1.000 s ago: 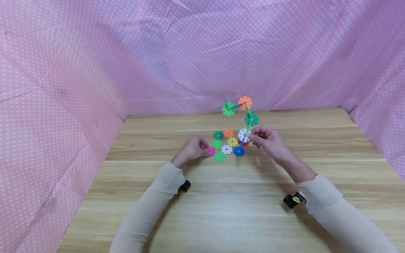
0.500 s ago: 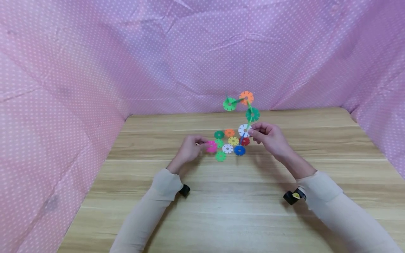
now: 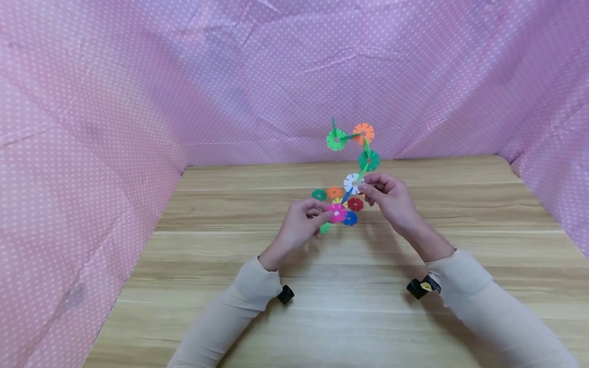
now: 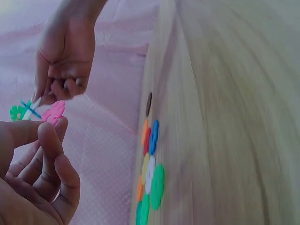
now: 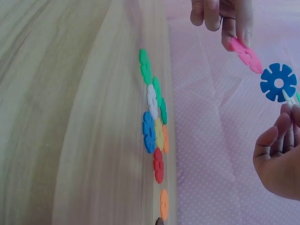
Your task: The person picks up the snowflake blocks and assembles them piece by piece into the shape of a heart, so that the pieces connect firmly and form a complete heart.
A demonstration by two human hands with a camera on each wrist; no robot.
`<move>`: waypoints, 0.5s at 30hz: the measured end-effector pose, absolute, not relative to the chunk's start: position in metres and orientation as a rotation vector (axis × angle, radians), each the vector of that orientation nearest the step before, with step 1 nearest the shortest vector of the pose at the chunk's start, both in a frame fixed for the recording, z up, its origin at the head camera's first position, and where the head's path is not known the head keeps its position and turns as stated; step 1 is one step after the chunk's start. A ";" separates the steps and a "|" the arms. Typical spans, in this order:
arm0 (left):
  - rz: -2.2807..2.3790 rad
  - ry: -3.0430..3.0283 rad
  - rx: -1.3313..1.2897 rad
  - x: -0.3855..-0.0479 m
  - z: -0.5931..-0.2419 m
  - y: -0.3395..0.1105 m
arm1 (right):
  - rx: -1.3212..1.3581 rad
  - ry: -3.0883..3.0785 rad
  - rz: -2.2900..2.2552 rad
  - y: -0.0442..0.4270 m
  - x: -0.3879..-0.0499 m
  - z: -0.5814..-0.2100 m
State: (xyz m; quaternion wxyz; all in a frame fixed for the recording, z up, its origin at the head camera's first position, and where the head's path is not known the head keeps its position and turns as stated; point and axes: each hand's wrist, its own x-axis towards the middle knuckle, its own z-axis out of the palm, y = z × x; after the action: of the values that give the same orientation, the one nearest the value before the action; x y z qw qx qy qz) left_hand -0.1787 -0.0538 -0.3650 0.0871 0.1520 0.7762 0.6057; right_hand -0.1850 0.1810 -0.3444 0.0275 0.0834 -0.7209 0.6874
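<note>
Nearest, two pale beige fabric sleeves (image 3: pixel 248 286), over a light-brown, wood-grained surface (image 3: pixel 345 317). A little farther, left-hand grip (image 3: pixel 299 225), pinching with thumb and fingers the edge of a bright pink, flat, notched plastic disc (image 3: pixel 340 219), raised above the surface. Just beside the pink disc, a dark blue, round, notched plastic disc (image 5: pixel 269 84), lowest in a linked chain; whether touching the pink one, impossible to tell. Next, right-hand grip (image 3: pixel 391 199), pinching a white, round, notched plastic disc (image 3: pixel 352 179), joined to the dark blue one.

Below both grips, flat on the surface, similar loose discs: light green (image 3: pixel 324 228), bright blue (image 3: pixel 352 221), red (image 3: pixel 358 206), yellow (image 3: pixel 338 201) partly hidden, dark green (image 3: pixel 315 196) and orange (image 3: pixel 337 194). In the right wrist view, also one white loose disc (image 5: pixel 152 101), a second light green one (image 5: pixel 157 91) and, farther apart, a second orange one (image 5: pixel 164 204).

From the white disc, climbing upward and away in the chain: greens, with an orange chain disc (image 3: pixel 363 128) among them. Farthest, pink cloth with white dots (image 3: pixel 299 76).
</note>
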 end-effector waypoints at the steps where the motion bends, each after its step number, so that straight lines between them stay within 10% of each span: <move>1: 1.818 2.298 0.449 -0.178 -0.364 -0.052 | 0.258 -2.226 2.122 0.181 -0.185 -0.344; 15: 1.870 2.300 0.473 -0.176 -0.368 -0.050 | 0.323 -2.268 2.107 0.184 -0.183 -0.341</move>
State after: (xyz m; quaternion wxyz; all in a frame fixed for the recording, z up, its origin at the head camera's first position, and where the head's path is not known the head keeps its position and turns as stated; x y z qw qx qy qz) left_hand -0.1756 -0.0503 -0.3680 0.0698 0.1572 0.7643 0.6215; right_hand -0.1834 0.1843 -0.3405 0.0145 0.1036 -0.7285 0.6770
